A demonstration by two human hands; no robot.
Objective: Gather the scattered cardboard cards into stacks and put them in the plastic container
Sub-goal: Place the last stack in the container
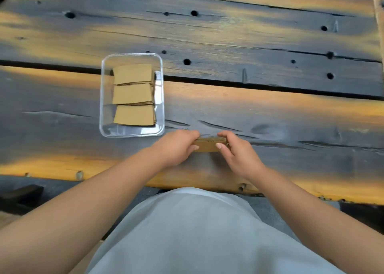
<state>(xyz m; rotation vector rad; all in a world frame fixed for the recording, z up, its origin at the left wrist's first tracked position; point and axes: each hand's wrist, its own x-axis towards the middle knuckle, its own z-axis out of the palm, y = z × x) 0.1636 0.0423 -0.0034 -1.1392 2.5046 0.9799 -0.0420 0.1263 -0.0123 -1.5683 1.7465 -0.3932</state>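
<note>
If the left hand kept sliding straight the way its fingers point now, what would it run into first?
The left hand points right, gripping one end of the brown cardboard card stack. Past that stack, it would likely meet the right hand holding the other end.

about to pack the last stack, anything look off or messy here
Nothing stands out. Three card stacks lie in a row inside the plastic container, and both hands, left hand and right hand, hold the last stack.

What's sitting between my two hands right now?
A stack of cardboard cards, pinched at its ends by the left hand and right hand, in the head view.
</note>
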